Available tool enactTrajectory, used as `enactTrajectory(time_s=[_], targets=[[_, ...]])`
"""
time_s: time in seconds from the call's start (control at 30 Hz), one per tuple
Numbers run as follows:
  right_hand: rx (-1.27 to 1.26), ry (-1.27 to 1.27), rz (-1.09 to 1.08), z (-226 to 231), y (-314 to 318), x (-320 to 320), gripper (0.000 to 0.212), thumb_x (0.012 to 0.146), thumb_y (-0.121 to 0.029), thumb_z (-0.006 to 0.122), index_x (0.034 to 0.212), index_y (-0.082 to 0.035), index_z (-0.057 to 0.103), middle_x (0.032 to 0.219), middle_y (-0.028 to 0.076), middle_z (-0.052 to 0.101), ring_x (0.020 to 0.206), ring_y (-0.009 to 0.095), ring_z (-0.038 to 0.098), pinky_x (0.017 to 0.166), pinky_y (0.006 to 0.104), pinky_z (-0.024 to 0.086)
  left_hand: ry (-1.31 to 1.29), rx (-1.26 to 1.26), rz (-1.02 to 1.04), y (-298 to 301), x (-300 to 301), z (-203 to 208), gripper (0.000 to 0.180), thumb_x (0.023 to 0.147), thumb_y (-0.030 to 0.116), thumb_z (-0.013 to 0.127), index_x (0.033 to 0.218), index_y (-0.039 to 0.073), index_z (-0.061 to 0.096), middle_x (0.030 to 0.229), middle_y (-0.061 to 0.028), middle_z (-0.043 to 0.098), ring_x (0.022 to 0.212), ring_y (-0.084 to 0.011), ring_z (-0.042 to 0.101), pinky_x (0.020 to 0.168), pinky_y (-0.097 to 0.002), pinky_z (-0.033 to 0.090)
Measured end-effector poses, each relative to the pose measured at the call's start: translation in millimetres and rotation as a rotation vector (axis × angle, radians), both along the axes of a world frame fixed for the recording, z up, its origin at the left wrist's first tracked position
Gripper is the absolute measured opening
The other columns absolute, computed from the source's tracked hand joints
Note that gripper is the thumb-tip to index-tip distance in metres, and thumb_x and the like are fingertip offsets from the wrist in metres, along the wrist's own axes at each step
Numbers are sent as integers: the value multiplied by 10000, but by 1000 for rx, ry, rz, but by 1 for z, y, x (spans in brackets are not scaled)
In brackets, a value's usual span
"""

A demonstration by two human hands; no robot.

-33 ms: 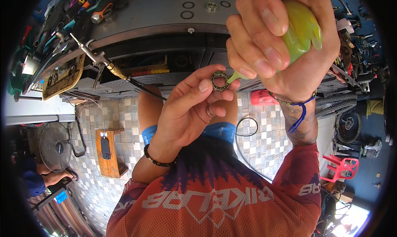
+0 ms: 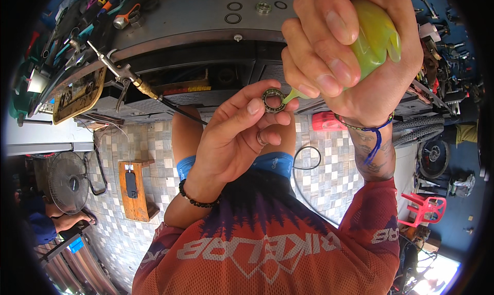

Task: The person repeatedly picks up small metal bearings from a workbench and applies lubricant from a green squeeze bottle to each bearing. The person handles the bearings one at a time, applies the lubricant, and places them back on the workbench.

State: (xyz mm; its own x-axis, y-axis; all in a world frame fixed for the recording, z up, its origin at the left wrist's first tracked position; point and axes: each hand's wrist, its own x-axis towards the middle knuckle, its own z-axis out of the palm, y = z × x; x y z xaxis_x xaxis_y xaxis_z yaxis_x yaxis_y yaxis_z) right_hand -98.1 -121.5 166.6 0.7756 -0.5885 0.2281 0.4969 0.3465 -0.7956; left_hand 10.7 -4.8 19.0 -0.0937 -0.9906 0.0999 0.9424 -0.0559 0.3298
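Between the thumb and fingers of my left hand point(image 2: 226, 140) is a small ball bearing point(image 2: 274, 109), held on edge in front of the bench, with its balls showing around the ring. Wrapped in my right hand point(image 2: 329, 63) is a soft yellow-green squeeze bag point(image 2: 371, 27). Its narrow tip point(image 2: 292, 95) points down and left and meets the bearing's right side. Whether anything is coming out of the tip I cannot tell. Part of the bag is hidden by my right fingers.
On the metal bench point(image 2: 180, 19) lie loose bearings point(image 2: 263, 7) and thin black rings point(image 2: 233, 23). An air blow gun point(image 2: 122, 73) with a hose hangs at its left edge, near many tools. Below stand a wooden stool point(image 2: 135, 205), a fan point(image 2: 68, 192) and a pink chair point(image 2: 425, 208). Someone's arm point(image 2: 69, 222) shows at left.
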Motion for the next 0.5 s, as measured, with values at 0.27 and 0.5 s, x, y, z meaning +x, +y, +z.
enactTrajectory(time_s=[0.27,0.5], targets=[[10,-30,21,-3,-4,1,578,1008,-374,288,586,-42,504,433,88,412,339,213,335,348,355,340,-3,6,8,0,-1,0,390,1060,125,541,1420,-23,513,1206,-128,665,1119,-251,701,814,-312,653],[25,-3,-25,-2,-2,1,571,1003,-368,295,589,-38,508,436,100,415,344,216,337,355,360,346,-4,18,9,-1,-1,0,393,1052,116,553,1418,-22,513,1206,-128,666,1127,-265,701,841,-321,654]])
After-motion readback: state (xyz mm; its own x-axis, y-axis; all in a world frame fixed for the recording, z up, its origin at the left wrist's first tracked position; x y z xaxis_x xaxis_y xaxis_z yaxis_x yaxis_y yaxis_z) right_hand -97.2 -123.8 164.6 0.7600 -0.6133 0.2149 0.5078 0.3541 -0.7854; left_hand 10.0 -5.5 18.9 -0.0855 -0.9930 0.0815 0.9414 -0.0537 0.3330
